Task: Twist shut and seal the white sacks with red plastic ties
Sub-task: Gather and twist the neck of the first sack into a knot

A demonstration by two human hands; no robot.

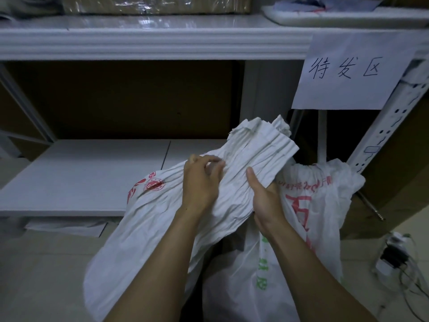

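Left hand (pixel 202 185) and right hand (pixel 264 201) on the pleated neck of a white sack (pixel 148 228), second sack (pixel 321 201) just beside

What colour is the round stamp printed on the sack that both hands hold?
The round stamp is red, on the white sack; seen in the head view.

Both forearms reach forward; left hand (pixel 201 184) pinches, right hand (pixel 264 202) grips the sack (pixel 257 152), thumb raised.

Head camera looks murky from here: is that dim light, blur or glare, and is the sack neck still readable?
Head view: dim, bluish light overall; the sack neck and the left hand and right hand gripping it read sharp; glare streaks the upper shelf top; wide-angle distortion bows its edge; the recess beneath is near black.
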